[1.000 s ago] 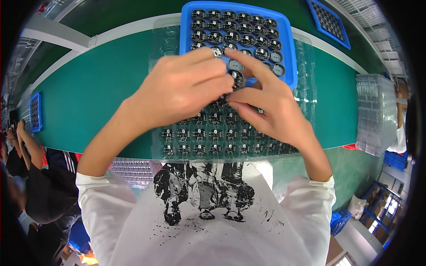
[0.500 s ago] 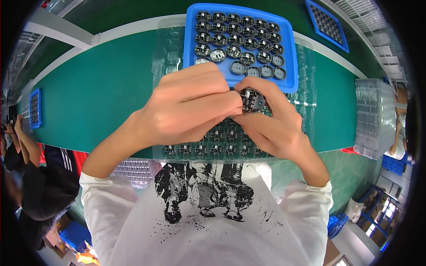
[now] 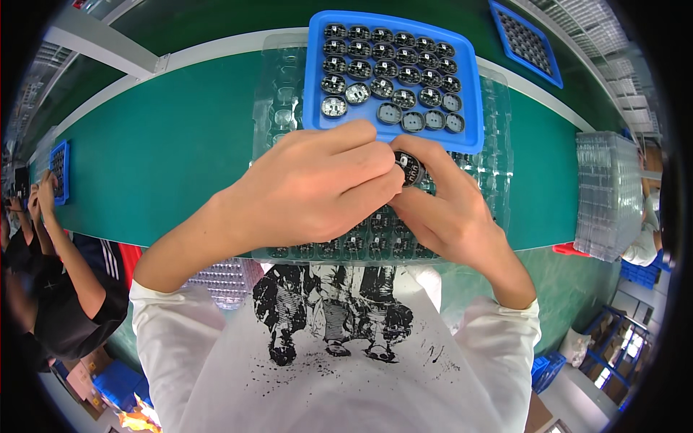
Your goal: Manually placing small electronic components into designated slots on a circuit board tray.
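Both hands meet on one small round disc point(image 3: 409, 166): left hand point(image 3: 317, 191) and right hand point(image 3: 444, 209) each grip its rim. Best kept level above the clear tray point(image 3: 498, 166).

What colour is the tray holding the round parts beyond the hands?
Blue tray, seen in the head view.
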A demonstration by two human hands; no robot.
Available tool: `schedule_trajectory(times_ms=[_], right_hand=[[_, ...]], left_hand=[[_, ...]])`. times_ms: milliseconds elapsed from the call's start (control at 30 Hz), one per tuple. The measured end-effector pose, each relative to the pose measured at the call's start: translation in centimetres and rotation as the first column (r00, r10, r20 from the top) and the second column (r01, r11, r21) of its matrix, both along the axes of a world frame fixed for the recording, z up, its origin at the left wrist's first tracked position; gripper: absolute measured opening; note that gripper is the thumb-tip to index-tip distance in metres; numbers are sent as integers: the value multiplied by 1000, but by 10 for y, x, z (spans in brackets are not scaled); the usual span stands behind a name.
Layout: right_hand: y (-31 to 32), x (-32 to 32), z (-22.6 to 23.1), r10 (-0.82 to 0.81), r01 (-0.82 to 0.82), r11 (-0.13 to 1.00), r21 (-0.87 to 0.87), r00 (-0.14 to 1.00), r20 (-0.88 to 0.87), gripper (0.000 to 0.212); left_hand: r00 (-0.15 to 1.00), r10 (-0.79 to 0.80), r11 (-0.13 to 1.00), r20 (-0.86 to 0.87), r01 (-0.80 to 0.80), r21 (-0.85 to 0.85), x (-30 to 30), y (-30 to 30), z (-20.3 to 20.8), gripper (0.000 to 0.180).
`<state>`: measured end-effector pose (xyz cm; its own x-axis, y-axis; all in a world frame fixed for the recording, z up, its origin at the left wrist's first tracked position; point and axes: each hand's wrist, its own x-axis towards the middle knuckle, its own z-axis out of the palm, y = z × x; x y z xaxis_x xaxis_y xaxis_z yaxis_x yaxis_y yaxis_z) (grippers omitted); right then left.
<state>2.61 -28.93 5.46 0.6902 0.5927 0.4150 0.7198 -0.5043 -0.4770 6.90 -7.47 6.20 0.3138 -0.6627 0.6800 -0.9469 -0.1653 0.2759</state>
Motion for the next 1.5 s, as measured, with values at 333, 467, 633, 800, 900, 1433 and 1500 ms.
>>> schedule_trajectory(times_ms=[333,467,633,800,900,1433,1500], right_hand=[[-1,0,-6,3,-2,999,45,1000,-10,19],[-1,0,-5,-20,24,999,32,992,-123,21],[-2,20,-14,-29,40,997,71,988,-151,20],[-1,40,-16,-46,51,990,129,998,-43,16],[-15,44,-10,-40,50,988,146,997,-69,17],[-75,54,-9,-362,384,920,-84,911,199,12],[-75,56,-13,-367,400,907,-132,904,219,11]], left_hand=[[992,62,998,-109,-58,40,-3,-5,-12,16],[911,108,993,-397,-80,87,-7,-4,-17,14],[919,98,994,-381,-110,-9,14,-7,-24,13],[817,101,988,-568,-149,-38,30,-2,-20,11],[799,82,990,-596,-134,-44,37,3,-25,10],[942,309,872,128,-335,358,39,-5,-37,6],[948,302,872,98,-316,374,41,-6,-37,6]])
